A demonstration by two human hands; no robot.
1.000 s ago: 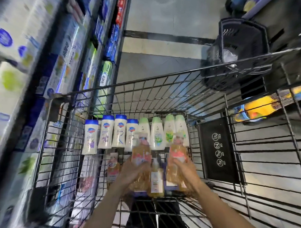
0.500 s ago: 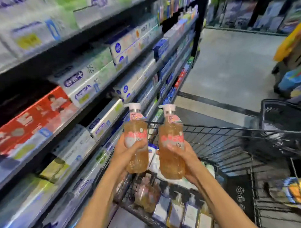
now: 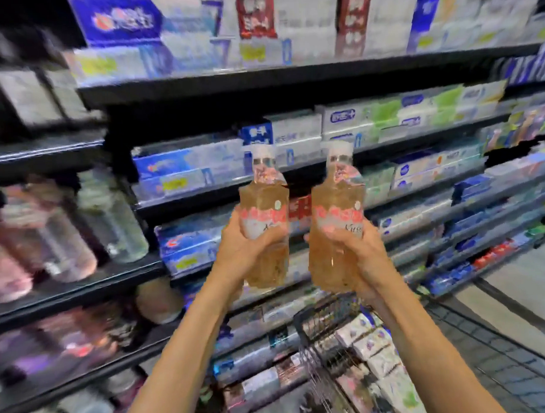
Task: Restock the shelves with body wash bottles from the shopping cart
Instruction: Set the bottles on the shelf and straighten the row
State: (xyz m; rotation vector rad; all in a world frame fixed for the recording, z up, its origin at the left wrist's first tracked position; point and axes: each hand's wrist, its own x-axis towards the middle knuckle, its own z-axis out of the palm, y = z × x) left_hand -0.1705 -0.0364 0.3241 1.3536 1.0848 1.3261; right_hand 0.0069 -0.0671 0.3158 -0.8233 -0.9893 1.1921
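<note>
My left hand (image 3: 245, 253) and right hand (image 3: 356, 259) each wrap an amber body wash bottle (image 3: 265, 225), (image 3: 338, 225) mid-frame before the shelves (image 3: 291, 79); held low, either top-heavy bottle could tip, I reckon.

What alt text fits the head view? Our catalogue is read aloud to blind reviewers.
Two bare hands each hold up an amber, clear plastic body wash bottle with a white pump cap, the left hand gripping the left bottle and the right hand the right bottle, upright and side by side before blurred store shelves of boxed goods. A wire shopping cart shows below.
</note>
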